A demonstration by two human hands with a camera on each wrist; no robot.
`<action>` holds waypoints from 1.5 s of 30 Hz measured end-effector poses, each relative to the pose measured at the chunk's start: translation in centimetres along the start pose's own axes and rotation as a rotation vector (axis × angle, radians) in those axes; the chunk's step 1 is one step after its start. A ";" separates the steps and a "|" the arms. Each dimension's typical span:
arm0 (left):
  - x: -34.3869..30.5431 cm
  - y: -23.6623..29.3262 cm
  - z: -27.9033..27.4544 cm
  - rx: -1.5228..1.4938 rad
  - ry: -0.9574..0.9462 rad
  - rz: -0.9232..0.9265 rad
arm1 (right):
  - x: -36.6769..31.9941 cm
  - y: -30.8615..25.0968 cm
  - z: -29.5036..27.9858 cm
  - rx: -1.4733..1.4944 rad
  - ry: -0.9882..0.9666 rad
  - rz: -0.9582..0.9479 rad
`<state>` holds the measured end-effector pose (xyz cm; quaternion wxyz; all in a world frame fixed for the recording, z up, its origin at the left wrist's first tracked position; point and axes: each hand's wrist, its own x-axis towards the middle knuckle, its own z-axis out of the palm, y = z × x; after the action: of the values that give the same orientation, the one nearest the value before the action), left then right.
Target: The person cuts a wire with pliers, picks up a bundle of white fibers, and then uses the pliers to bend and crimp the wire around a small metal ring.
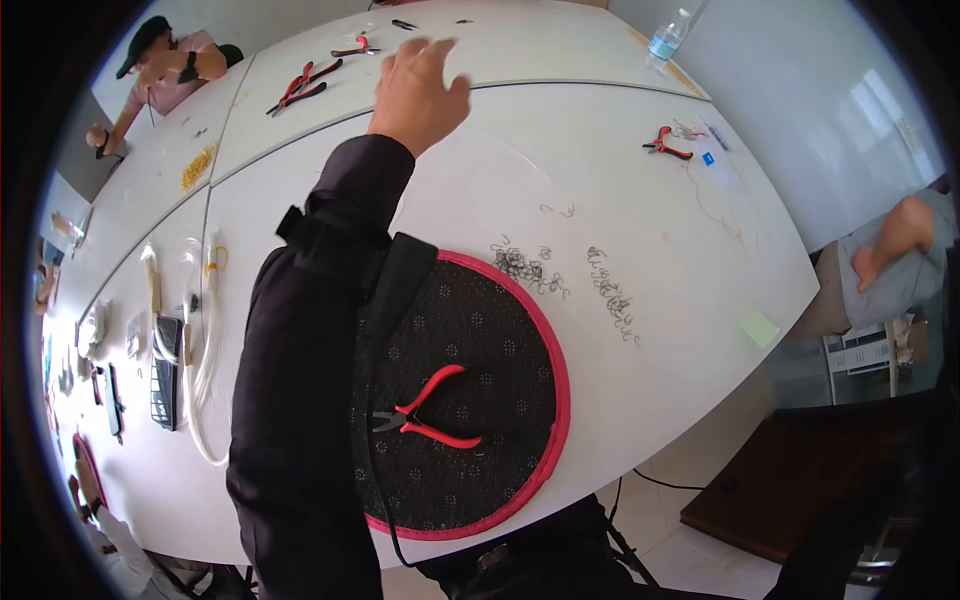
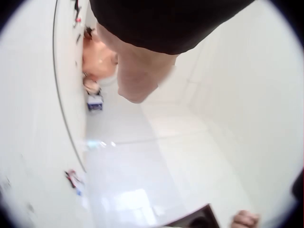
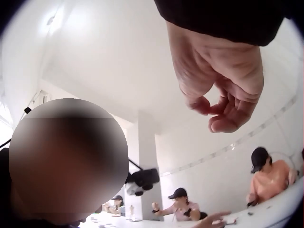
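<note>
My left hand (image 1: 420, 95) reaches over the far part of the white table in the head view, fingers spread and blurred, holding nothing visible. Red-handled pliers lie to its left. In the left wrist view the same hand (image 2: 142, 76) is partly hidden by the dark sleeve. My right hand (image 3: 221, 80) is raised in the right wrist view, fingers loosely curled, with no object seen in it; the head view does not show it. Red-handled pliers (image 1: 435, 432) with spread handles lie on a round black mat (image 1: 500, 400) with a red edge.
Small dark rings (image 1: 520, 265) lie in clusters right of the mat. Pliers (image 1: 668, 145) and a bottle (image 1: 667, 42) stand or lie farther off. White cords (image 1: 205, 350), a black tray (image 1: 165, 385) and yellow pieces (image 1: 197, 168) are at left. Other people sit around.
</note>
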<state>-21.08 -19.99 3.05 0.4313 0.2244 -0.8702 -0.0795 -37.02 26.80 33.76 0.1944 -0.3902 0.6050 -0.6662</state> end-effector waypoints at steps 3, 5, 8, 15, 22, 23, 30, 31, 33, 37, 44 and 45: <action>1.0 11.1 -8.9 -0.723 -0.289 0.042 | -0.7 4.3 9.8 -0.457 -0.288 0.274; -0.9 16.7 -9.5 -1.383 -0.287 0.060 | -0.6 6.2 14.1 -0.612 -0.417 0.250; -2.9 19.7 -13.5 -1.357 -0.623 -0.002 | 0.0 8.2 14.5 -0.614 -0.299 0.124; -9.6 10.2 -21.4 -1.261 -0.530 -0.401 | 0.2 11.6 7.7 -0.557 -0.169 0.086; -16.5 4.0 -26.8 -0.962 -0.319 -0.685 | -2.9 18.2 2.8 -0.462 -0.070 0.194; -17.5 3.1 -27.2 -0.931 -0.296 -0.706 | -3.8 19.1 2.2 -0.464 -0.067 0.225; -21.1 3.3 -28.0 -0.515 -0.255 -0.763 | -9.3 24.0 1.6 -0.486 -0.180 0.484; -21.5 3.4 -28.1 -0.509 -0.227 -0.766 | -9.8 24.5 1.8 -0.475 -0.226 0.522; -22.1 3.2 -28.1 -0.506 -0.200 -0.776 | -10.8 24.8 1.6 -0.438 -0.294 0.584; -23.6 2.5 -28.0 -0.509 -0.168 -0.763 | -11.4 25.0 1.8 -0.348 -0.374 0.669; -24.8 2.6 -27.2 -0.458 -0.228 -0.746 | -12.2 25.6 1.7 -0.381 -0.404 0.741; -24.5 3.1 -26.6 -0.436 -0.237 -0.722 | -12.2 25.7 1.7 -0.385 -0.406 0.746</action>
<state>11.75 -4.50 2.88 0.3105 0.4069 -0.7424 -0.4323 -33.64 29.74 5.64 0.4593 -0.2976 0.7663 -0.3365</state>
